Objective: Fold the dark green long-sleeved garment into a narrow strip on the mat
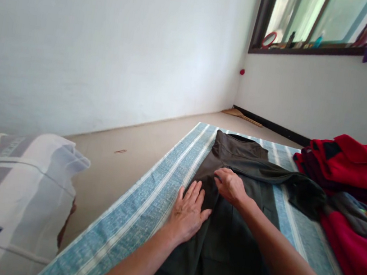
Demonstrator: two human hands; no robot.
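Note:
A dark olive garment lies spread lengthwise on a blue and white striped mat on the floor. My left hand rests flat with its fingers stretched out, on the mat at the garment's left edge. My right hand lies on the garment a little further up, its fingers curled down onto the cloth. Whether they pinch the fabric is hidden.
A heap of red and dark clothes lies on the mat's right side. A pillow with a white, grey and green pattern sits at the left. Bare floor runs to the white walls. A window ledge holds small items.

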